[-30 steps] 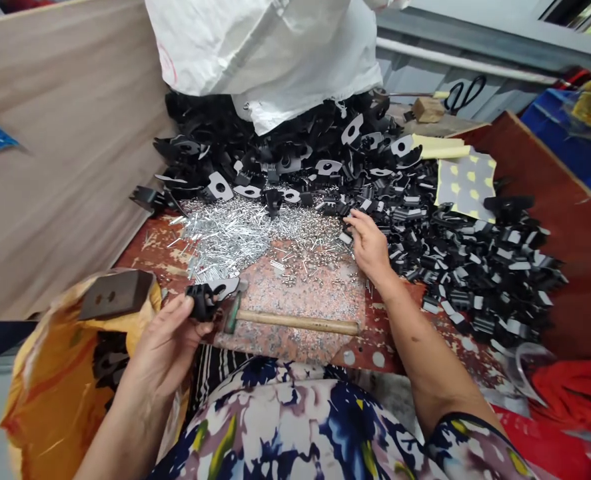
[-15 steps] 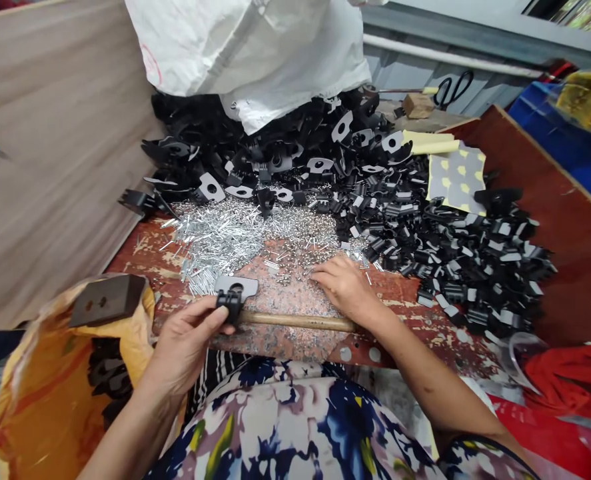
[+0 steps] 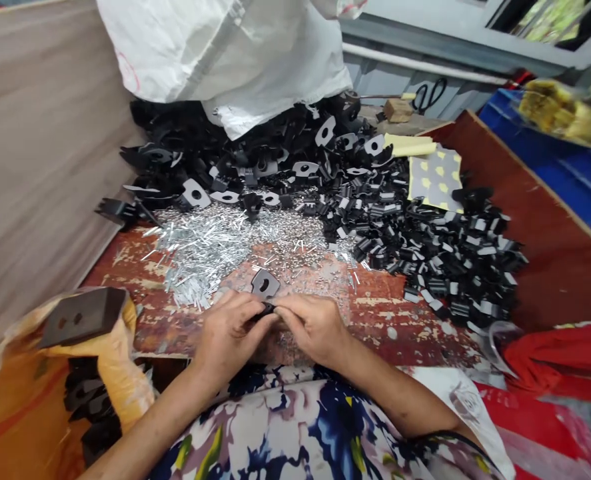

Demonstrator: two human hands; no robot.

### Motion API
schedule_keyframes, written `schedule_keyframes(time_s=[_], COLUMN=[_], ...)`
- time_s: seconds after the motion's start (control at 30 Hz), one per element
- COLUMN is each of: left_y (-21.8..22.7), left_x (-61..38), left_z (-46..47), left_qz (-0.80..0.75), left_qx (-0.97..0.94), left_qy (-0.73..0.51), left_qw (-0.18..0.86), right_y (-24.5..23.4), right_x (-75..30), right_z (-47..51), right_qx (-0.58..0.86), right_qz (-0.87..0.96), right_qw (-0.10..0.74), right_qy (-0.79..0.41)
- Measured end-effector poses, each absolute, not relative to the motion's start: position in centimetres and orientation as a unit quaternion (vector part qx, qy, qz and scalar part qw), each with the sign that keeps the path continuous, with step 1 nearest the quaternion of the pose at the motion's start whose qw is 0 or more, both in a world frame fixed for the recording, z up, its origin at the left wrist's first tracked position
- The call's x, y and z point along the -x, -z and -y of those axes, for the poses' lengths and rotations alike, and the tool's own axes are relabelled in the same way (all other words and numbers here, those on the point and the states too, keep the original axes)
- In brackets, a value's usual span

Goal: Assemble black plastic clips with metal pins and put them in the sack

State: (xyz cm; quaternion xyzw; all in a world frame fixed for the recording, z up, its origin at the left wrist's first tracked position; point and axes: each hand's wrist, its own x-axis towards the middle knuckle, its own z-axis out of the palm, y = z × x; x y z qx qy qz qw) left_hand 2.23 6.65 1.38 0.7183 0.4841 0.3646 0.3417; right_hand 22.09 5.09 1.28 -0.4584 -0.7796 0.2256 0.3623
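Note:
My left hand [image 3: 229, 332] is closed on a black plastic clip [image 3: 265, 285] with a flat, holed plate that points away from me. Against the clip's near end, my right hand [image 3: 316, 328] has its thumb and fingertips pinched together. Whatever sits in that pinch is too small and covered to make out. Just beyond the hands lie a heap of silvery metal pins [image 3: 202, 250] and a scatter of tiny metal pieces [image 3: 298, 230]. Both hands are low over the worn red board [image 3: 375, 327], near its front edge.
Small black clips [image 3: 425, 247] are heaped to the right, larger black plated parts [image 3: 165, 157] at the back under a white sack [image 3: 235, 53]. A yellow bag [image 3: 30, 407] with black parts stands at left. Yellow-spotted sheet [image 3: 435, 177], scissors [image 3: 429, 97] and red cloth [image 3: 565, 360] lie right.
My right hand has left the small metal pieces and come to the clip. My left hand has moved right with the clip. The wooden stick on the board is now hidden. The view has shifted.

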Motion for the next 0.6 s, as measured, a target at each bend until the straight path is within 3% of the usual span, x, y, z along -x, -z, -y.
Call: schedule_keyframes(time_s=[0.2,0.53,0.6], left_y=[-0.8,-0.1,0.1], left_x=[-3.0,-3.9,-3.5], left_z=[-6.6,-6.1,-6.2], left_qz=[-0.467,-0.459,-0.474], left_qx=[-0.74,-0.71,-0.693], left_qy=[-0.363,-0.36,-0.362], left_qw=[0.319,0.395,0.406], right_y=[0.0,0.2,0.0], right_x=[-22.2,-24.1,-27.0], right_z=[-3.9,-3.1,-3.7], right_qx=[0.507,0.499,0.552], right_qz=[0.775,0.773,0.751], right_qw=[0.338,0.324,0.299], right_qy=[-0.17,-0.219,-0.204])
